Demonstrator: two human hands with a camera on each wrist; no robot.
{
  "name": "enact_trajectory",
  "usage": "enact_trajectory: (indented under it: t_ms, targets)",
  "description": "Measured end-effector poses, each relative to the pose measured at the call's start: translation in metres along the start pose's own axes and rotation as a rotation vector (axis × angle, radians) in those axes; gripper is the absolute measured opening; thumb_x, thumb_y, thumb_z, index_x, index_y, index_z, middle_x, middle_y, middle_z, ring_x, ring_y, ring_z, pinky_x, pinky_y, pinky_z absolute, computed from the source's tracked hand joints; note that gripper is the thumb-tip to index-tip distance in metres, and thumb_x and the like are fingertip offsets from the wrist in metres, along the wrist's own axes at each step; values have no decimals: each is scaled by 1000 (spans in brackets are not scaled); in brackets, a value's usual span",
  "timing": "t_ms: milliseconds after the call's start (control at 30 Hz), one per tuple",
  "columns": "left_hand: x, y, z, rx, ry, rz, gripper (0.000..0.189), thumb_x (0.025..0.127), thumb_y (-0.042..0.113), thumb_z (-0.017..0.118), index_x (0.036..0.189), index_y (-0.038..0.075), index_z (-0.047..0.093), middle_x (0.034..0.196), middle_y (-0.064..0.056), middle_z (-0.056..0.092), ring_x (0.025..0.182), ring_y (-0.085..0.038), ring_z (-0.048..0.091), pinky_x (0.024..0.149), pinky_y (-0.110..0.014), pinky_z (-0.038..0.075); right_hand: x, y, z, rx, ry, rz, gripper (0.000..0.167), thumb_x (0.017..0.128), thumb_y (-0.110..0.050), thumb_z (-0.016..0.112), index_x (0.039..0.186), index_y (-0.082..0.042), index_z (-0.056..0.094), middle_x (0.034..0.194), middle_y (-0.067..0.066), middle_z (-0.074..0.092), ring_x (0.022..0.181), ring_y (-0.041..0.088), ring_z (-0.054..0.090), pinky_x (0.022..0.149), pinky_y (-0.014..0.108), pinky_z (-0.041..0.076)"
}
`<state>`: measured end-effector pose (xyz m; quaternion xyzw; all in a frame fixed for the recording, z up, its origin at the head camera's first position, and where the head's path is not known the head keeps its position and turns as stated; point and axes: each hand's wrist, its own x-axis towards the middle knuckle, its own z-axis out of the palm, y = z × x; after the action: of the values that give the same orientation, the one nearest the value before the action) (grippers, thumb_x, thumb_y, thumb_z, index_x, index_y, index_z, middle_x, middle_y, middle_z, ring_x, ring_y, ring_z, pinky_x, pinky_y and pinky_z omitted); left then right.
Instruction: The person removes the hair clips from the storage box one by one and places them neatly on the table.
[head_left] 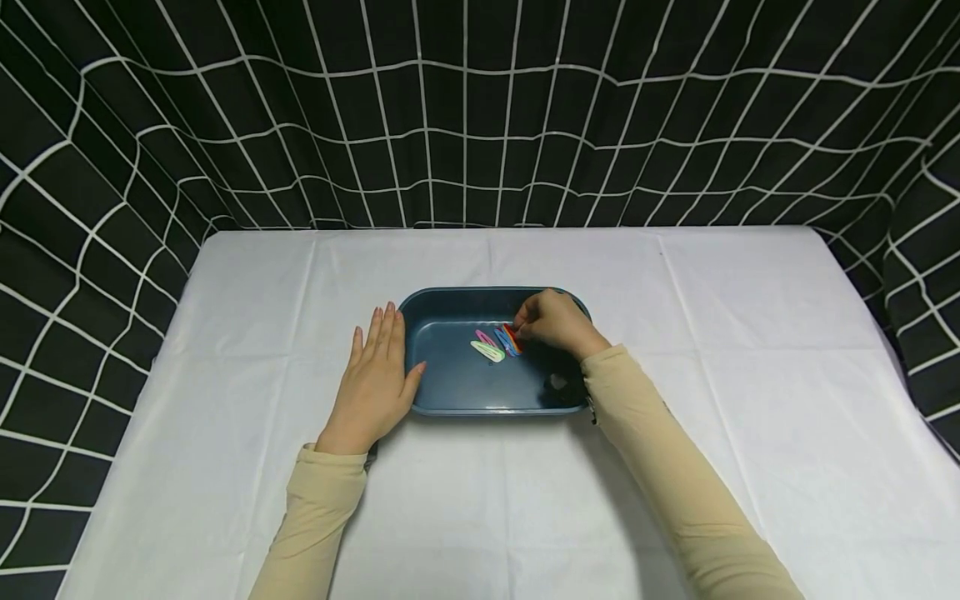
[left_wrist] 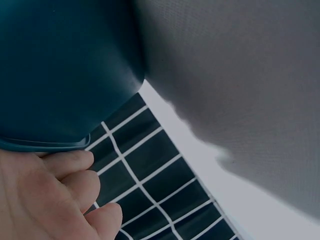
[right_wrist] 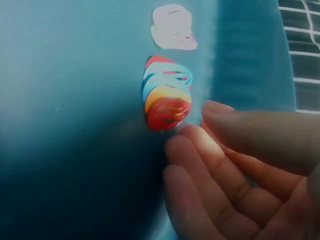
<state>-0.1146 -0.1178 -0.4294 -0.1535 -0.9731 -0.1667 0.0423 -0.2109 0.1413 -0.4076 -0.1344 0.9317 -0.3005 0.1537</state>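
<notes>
Several snap hair clips lie in a dark blue tray (head_left: 450,400). A pale green hair clip (head_left: 487,351) and a pink hair clip (head_left: 484,337) are to the left of a blue hair clip (head_left: 506,343). In the right wrist view, an orange-yellow hair clip (right_wrist: 152,96) overlaps a red hair clip (right_wrist: 162,117) at the near end of the row. My right hand (head_left: 557,320) reaches inside the tray, its slightly bent fingertips beside the red clip, with nothing visible between them. My left hand (head_left: 372,379) rests along the tray's left rim, fingers straight, thumb over the edge.
The tray stands on a table covered with a white cloth (head_left: 675,467). A black curtain with white grid lines (head_left: 480,108) surrounds the table's back and sides. Toward the tray's front right is a dark patch with a pale spot; what it is, I cannot tell.
</notes>
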Motion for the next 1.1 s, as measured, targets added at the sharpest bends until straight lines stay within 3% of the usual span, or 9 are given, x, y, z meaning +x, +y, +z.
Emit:
enact_trajectory:
  t_ms: [367,600,1100]
  targets:
    - [0,0,-1,4,-15,-3,70,99,34,44,146,-10,16,154,-22,9,143,-34,6,112,-50,5,1,0,4,-67,-12,38,16,73,-17,81,72,-7,69,67,-3,65,66,16,51,64,29,41]
    - [-1,-1,-2,-3,-8,-1,70,99,33,45,146,-10,17,154,-22,10,143,-34,7,112,-51,4,2,0,5,-92,-27,35,15,71,-14,81,67,-8,68,63,-4,63,65,16,50,65,29,41]
    - [-1,-1,1,-14,4,5,70,99,32,45,146,-10,17,154,-23,10,143,-33,6,112,-51,5,2,4,4,-17,-78,65,15,73,-11,79,72,-6,65,67,-1,60,64,14,49,59,26,38]
